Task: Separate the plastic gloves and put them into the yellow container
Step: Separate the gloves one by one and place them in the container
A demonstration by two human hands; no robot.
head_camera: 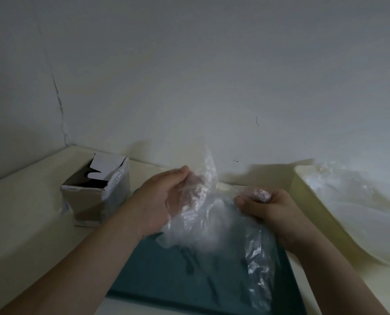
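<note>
Tabletop: left grip, right grip around gloves

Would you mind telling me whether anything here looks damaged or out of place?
The cardboard box beside the left hand looks battered: its top flap sticks up and its front edges are ragged. A crack runs down the wall above it.

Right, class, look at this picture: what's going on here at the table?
A person holds a bunch of clear plastic gloves in both hands above a teal tray. The left hand grips one part and the right hand pinches another, seemingly to pull them apart. The yellow container on the right already holds some clear plastic. An open cardboard box stands on the left.
</note>
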